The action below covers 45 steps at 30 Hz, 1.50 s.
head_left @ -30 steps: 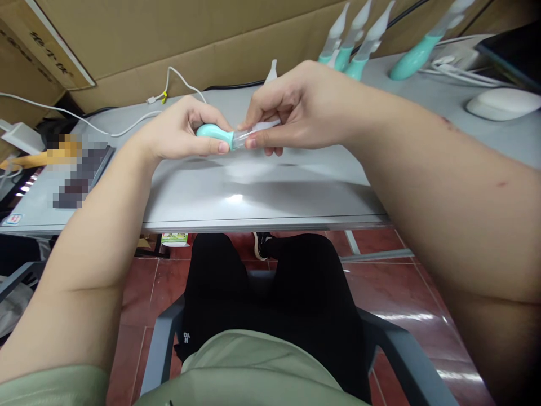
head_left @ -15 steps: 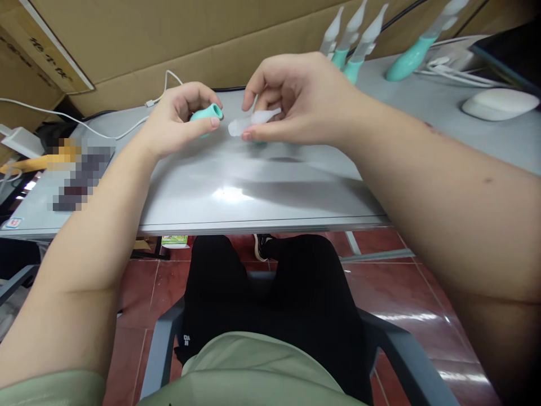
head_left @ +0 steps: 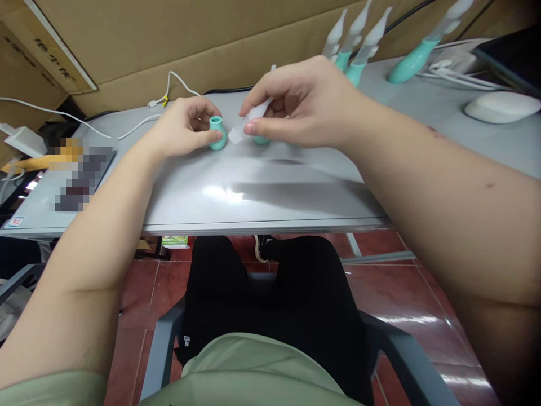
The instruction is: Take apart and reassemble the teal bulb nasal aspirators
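My left hand grips a small teal squeeze bulb, its round open mouth facing up. Just to its right, my right hand pinches a translucent white nozzle between thumb and fingers. The nozzle is slanted, its wide clear end low and close to the bulb but apart from it, its thin tip up behind my fingers. Beneath my right hand shows part of another teal piece, mostly hidden.
Several teal bulbs with white nozzles stand behind my right hand; another such bulb leans farther right. A white mouse lies at the right. White cable, a charger and a blurred dark flat object are at the left.
My left hand has turned the bulb from tilted to upright, mouth up. My right hand has tipped the nozzle steeper, its wide end now pointing down and left toward the bulb.
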### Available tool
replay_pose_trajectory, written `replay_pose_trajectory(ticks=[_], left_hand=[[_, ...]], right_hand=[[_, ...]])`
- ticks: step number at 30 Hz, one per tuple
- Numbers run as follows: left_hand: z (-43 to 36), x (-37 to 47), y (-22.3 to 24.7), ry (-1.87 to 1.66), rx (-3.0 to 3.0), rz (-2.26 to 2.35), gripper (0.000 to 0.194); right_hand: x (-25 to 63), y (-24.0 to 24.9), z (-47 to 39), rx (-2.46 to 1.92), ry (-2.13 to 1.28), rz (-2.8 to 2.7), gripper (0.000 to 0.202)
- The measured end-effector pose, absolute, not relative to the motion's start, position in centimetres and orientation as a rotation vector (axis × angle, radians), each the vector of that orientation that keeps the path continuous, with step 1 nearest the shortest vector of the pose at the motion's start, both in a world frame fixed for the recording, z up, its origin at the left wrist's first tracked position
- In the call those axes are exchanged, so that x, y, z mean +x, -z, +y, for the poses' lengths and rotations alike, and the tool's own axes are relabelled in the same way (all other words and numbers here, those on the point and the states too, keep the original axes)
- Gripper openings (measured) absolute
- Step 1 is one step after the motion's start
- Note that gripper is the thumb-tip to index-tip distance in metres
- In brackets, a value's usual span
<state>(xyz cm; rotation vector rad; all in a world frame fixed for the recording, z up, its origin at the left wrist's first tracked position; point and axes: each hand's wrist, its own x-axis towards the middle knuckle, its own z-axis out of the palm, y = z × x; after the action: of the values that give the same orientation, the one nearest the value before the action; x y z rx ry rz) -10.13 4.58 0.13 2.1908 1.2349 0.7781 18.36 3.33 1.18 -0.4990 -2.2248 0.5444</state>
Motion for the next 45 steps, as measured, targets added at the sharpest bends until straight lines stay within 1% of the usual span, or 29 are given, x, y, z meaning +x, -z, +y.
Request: replay_pose_trajectory(ticks=[4, 5, 6, 8, 11, 13, 17, 18, 22, 27, 31, 37, 39, 42, 45], left_hand=[[4.5, -10.4, -0.4, -0.828, 2.208, 1.215, 0.052], [4.5, -10.4, -0.5, -0.871, 2.221, 1.203, 0.053], [4.4, -10.3, -0.6, -0.939, 2.235, 1.191, 0.051], [4.4, -10.1, -0.7, -1.14, 2.263, 1.132, 0.04], [4.1, -9.7, -0.9, -1.348, 2.267, 0.923, 0.025], [3.6, -9.3, -0.9, -1.322, 2.26, 0.802, 0.028], [2.7, -8.6, -0.8, -1.175, 2.244, 0.796, 0.05], [2.7, -8.5, -0.6, -1.164, 2.238, 0.805, 0.051], [3.2, -8.5, -0.1, -1.162, 2.253, 0.751, 0.043], [3.7, -8.8, -0.1, -1.175, 2.338, 0.736, 0.055], [3.6, -8.9, -0.2, -1.145, 2.403, 0.715, 0.057], [2.8, -8.5, -0.5, -1.045, 2.407, 0.705, 0.059], [2.2, -8.3, -1.0, -1.032, 2.39, 0.749, 0.053], [1.2, -8.0, -1.8, -1.018, 2.308, 0.899, 0.035], [0.6, -8.0, -2.3, -1.007, 2.285, 0.957, 0.027]], right_hand=[[18.4, -1.0, 3.5, -0.46, -0.521, -2.223, 0.012], [18.4, -1.0, 3.5, -0.455, -0.535, -2.211, 0.013], [18.4, -1.0, 3.5, -0.454, -0.555, -2.196, 0.015], [18.3, -0.9, 3.4, -0.469, -0.613, -2.154, 0.022], [18.1, -1.0, 3.2, -0.487, -0.704, -2.085, 0.028], [17.9, -1.0, 3.1, -0.478, -0.723, -2.043, 0.03], [17.4, -0.7, 3.2, -0.42, -0.625, -2.005, 0.029], [17.3, -0.6, 3.3, -0.408, -0.608, -1.997, 0.03], [17.1, -0.2, 3.4, -0.416, -0.569, -1.993, 0.025], [17.3, -0.5, 3.2, -0.437, -0.595, -2.029, 0.011], [17.3, -0.7, 2.9, -0.459, -0.651, -2.032, 0.009], [17.2, -0.6, 2.5, -0.519, -0.617, -2.056, 0.007], [17.2, -0.5, 2.5, -0.546, -0.564, -2.077, 0.008], [17.1, -0.5, 2.7, -0.532, -0.538, -2.079, 0.011], [17.0, -0.5, 2.7, -0.518, -0.545, -2.073, 0.012]])
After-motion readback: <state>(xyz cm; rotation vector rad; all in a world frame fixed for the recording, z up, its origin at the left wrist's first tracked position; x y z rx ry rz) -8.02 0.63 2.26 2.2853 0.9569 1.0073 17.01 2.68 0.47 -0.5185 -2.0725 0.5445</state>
